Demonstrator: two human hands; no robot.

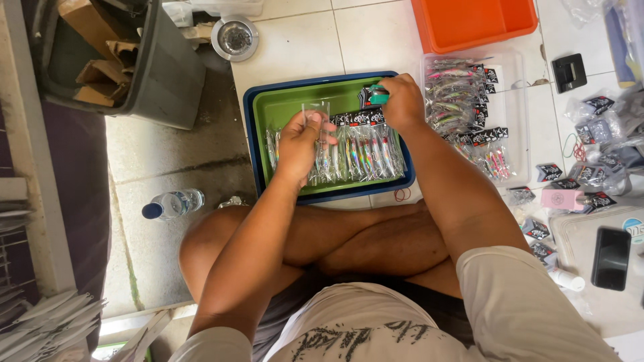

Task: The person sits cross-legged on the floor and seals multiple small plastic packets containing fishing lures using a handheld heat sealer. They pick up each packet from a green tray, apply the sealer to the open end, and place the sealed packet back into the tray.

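A white tiled floor carries everything here: a grey bin of cardboard scraps at far left, a water bottle lying on its side, then a green tray nested in a blue one in front of the seated person's crossed legs. The left hand is raised over the tray, wrist bent, fingers pinched on a clear plastic sleeve held upright. Keeping that sleeve's mouth open and steady looks like the key to a clean fit. Below lies a row of packed lures, side by side. The right hand curls shut around a teal-handled tool at the tray's back edge. Further right, more packets in a clear tray, an orange tub, a phone
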